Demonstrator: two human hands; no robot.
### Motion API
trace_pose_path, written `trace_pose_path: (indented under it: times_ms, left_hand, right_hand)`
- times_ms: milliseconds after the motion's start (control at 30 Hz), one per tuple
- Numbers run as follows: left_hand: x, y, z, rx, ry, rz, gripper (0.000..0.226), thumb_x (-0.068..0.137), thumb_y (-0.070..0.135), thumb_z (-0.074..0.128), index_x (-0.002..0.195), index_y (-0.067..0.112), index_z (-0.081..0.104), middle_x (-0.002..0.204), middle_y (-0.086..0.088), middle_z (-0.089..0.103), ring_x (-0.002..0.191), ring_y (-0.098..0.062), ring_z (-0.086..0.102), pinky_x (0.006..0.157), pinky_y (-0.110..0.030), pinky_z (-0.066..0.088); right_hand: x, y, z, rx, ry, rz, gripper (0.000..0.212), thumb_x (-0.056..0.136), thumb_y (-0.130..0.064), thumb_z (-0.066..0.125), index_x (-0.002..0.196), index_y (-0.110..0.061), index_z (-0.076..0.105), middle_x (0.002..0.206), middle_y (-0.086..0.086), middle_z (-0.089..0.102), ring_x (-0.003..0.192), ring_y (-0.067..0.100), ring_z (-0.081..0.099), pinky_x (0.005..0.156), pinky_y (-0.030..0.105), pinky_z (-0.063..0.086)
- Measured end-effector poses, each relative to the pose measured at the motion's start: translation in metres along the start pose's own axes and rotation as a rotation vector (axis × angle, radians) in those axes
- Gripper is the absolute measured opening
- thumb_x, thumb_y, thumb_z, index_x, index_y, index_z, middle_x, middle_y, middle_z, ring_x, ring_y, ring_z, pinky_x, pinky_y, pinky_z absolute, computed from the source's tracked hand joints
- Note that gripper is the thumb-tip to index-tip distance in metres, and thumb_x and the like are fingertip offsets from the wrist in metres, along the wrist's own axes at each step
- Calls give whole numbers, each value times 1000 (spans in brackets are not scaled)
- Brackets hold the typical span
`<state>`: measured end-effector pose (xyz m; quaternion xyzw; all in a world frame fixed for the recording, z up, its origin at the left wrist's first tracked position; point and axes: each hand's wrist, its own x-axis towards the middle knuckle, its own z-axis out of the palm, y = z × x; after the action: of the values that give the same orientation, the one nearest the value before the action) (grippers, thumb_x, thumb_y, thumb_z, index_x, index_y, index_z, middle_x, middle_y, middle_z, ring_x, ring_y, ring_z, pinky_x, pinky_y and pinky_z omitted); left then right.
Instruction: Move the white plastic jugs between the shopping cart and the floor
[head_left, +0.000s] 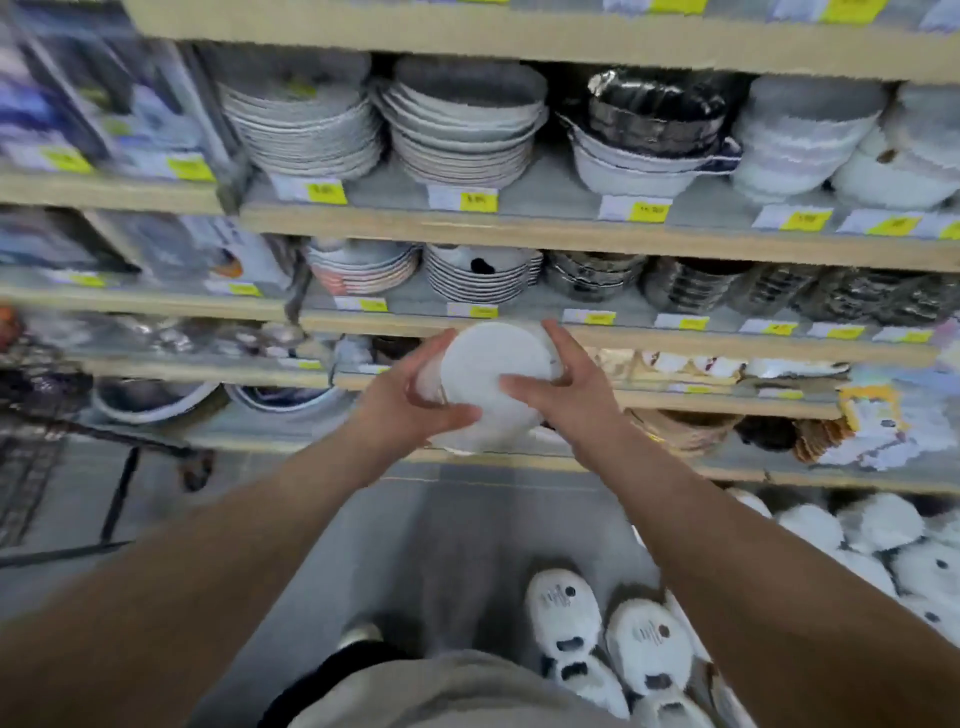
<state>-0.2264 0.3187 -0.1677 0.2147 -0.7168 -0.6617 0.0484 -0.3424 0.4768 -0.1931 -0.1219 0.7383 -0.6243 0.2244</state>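
**A:** What is at the far left?

**B:** Dark wire mesh and bars, probably the shopping cart (26, 467). The blur there makes it hard to be sure.

**A:** And the hands?

**B:** The left hand (410, 400) grips the left side of a white plastic jug (493, 374). Its fingers (436, 345) curl over the far edge and the thumb presses the near face. The jug is held up in the air in front of the shelves (519, 228), with its round flat base turned toward the camera. The right hand (571, 389) clamps the right side, fingers wrapped round the edge and thumb lying across the base.

**A:** What is on those shelves?

**B:** Stacks of plates (306, 130) and bowls (800, 150), with yellow price tags (327, 193) along the edges.

**A:** Further right?

**B:** More white jugs stand on the grey floor (441, 545). One group (644, 644) is near the person's legs, and another cluster (883, 535) sits under the lowest shelf.
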Motion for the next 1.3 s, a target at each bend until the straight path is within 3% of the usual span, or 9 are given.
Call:
trace_pose_path:
  times_ms: [67, 167, 333, 467, 533, 633, 900, 1100, 1300]
  left_hand:
    - [-22, -8, -41, -22, 100, -17, 79, 71, 8, 83, 131, 46, 48, 88, 19, 58, 58, 6, 55, 51, -16, 47]
    - [-54, -22, -107, -123, 234, -32, 78, 66, 11, 87, 121, 55, 53, 110, 23, 61, 86, 0, 62, 69, -23, 55]
    - [-115, -42, -226, -217, 456, -33, 81, 62, 5, 88, 122, 48, 56, 116, 15, 65, 101, -9, 64, 80, -34, 58]
    - [-166, -59, -317, -180, 623, -6, 79, 69, -1, 82, 134, 33, 52, 118, 13, 63, 99, -12, 61, 73, -27, 59]
    - [-190, -68, -355, -169, 703, -2, 79, 68, 2, 84, 134, 33, 52, 115, 24, 63, 101, -11, 61, 82, -39, 58]
    - [-223, -83, -407, -121, 815, -22, 83, 67, 10, 87, 136, 37, 50, 129, 15, 59, 113, -11, 58, 97, -45, 50]
    - [-264, -111, -527, -83, 1047, -65, 87, 62, 21, 90, 136, 42, 49, 129, 12, 56, 112, -15, 57, 87, -37, 56]
    - [-260, -117, -628, -77, 1125, -99, 90, 58, 25, 92, 133, 46, 49, 130, 9, 57, 119, -18, 56, 92, -41, 55]
    - [-259, -124, -715, -89, 1160, -101, 88, 60, 15, 90, 128, 51, 47, 128, 11, 56, 116, -16, 56, 88, -37, 57]
  right_hand:
    - [2, -11, 47, -13, -92, -13, 86, 47, -37, 90, 123, -56, 52, 125, -6, 59, 113, 14, 59, 97, 46, 51]
    - [2, -29, 120, -54, -230, -48, 98, 58, -29, 90, 143, -36, 41, 141, -6, 46, 123, 13, 50, 100, 35, 47]
    - [-9, -53, 270, -133, -439, -95, 105, 46, -43, 87, 141, -41, 41, 141, -6, 46, 125, 15, 48, 105, 42, 44]
    - [-30, -67, 385, -137, -584, -172, 91, 67, -22, 87, 144, -33, 39, 142, -13, 39, 124, 7, 42, 102, 29, 41]
    - [-39, -72, 436, -151, -661, -190, 89, 69, -21, 86, 144, -33, 40, 139, -15, 39, 123, 4, 41, 98, 24, 38]
    - [-55, -74, 509, -150, -754, -186, 91, 61, -30, 89, 138, -44, 43, 143, -9, 44, 127, 10, 45, 107, 36, 41]
    - [-67, -99, 670, -145, -1007, -207, 89, 70, -17, 85, 145, -32, 38, 136, -12, 47, 122, 6, 45, 92, 20, 40]
    - [-44, -117, 786, -110, -1116, -176, 92, 69, -15, 85, 145, -34, 37, 137, -14, 47, 126, 10, 47, 105, 34, 43]
    - [-30, -135, 878, -137, -1180, -173, 94, 71, -15, 84, 148, -34, 33, 131, -20, 39, 125, 2, 38, 105, 30, 38]
